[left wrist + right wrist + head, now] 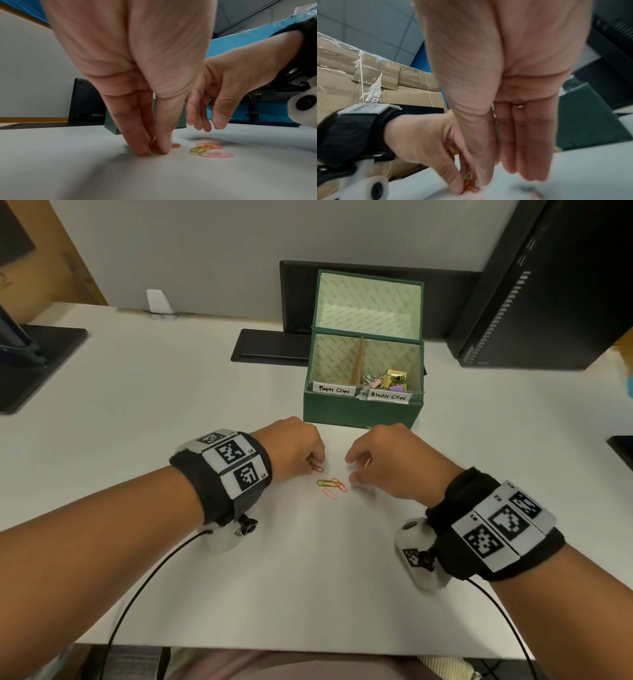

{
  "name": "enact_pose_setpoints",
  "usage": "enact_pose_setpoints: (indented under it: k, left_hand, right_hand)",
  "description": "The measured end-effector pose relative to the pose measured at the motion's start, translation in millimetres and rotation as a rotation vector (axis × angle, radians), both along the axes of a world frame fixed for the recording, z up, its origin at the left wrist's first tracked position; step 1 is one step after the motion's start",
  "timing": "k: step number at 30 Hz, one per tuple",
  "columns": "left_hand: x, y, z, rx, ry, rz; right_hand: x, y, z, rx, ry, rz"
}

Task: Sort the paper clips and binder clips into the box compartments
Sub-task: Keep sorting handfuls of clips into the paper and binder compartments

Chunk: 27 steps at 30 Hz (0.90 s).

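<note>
My left hand (317, 461) pinches a yellow-green paper clip (152, 148) against the white table, thumb against fingers, with a red clip (176, 145) lying right beside them. Several loose coloured paper clips (331, 486) lie between my hands. My right hand (351, 470) hovers just right of that pile, fingers straight and loosely spread, holding nothing. Behind stands the green box (363, 414) with its lid up. Its left compartment (334, 361) is labelled Paper Clips. The right one, labelled Binder Clips, holds several binder clips (390, 380).
A black flat device (270, 347) lies left of the box. A black computer tower (548, 285) stands at the far right and a black monitor base (37, 364) at the far left. Thin cables (144, 590) run from both wrist cameras toward the table's near edge.
</note>
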State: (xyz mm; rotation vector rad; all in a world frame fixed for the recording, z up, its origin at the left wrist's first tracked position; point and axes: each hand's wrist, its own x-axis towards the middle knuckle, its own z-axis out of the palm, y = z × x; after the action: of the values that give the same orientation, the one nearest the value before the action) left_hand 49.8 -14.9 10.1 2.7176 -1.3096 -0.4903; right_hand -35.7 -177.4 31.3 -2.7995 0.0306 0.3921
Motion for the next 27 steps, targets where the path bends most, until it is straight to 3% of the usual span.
enact_pose_setpoints:
  k: [6, 19, 27]
  left_hand:
    - [-0.2, -7.9, 2.5, 0.032, 0.026, 0.019]
    - [-10.4, -16.3, 12.1, 0.189, -0.103, 0.012]
    - [-0.5, -9.4, 5.4, 0.092, -0.080, 0.039]
  right_hand:
    - [-3.9, 3.2, -11.4, -0.148, 0.122, -0.118]
    - [7.7, 46.3, -25.5, -0.122, -0.007, 0.097]
    - [14.1, 30.5, -18.0, -0.145, 0.029, 0.007]
